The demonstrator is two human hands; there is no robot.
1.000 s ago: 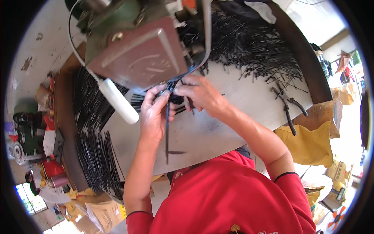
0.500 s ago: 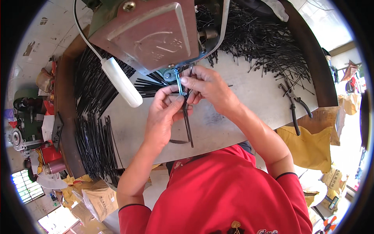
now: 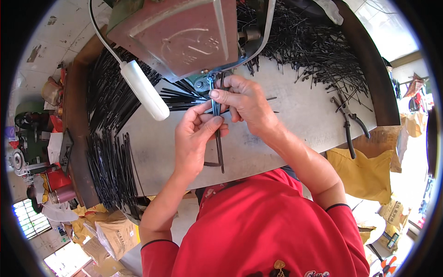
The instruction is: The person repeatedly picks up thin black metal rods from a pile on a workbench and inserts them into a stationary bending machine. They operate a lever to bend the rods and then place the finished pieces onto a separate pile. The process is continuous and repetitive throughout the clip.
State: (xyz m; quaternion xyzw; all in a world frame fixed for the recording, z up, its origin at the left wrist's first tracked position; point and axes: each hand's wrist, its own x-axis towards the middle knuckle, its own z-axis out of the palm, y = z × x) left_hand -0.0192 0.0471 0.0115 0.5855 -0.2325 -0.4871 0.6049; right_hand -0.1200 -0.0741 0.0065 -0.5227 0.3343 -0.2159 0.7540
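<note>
A narrow dark strip (image 3: 219,147) runs from beneath the head of a reddish-brown machine (image 3: 182,44) toward my body. My left hand (image 3: 196,134) pinches it between thumb and fingers, a little way below the machine. Closer to the machine, my right hand (image 3: 247,102) is closed with its thumb and fingertips on the strip's upper part. Bluish light falls on that upper part beside a round metal piece (image 3: 200,85). My fingers hide some of the strip, and I cannot make out its exact kind.
Bundles of thin black strips (image 3: 110,168) lie on the left of the metal table (image 3: 272,147), with a tangled heap (image 3: 318,60) at the far right. Black-handled pliers (image 3: 348,121) lie at the right edge. A white lamp (image 3: 145,90) hangs left of my hands.
The view has shifted slightly. Both hands keep their hold near the machine, and the strip's loose lower end has swung a little to the left.
</note>
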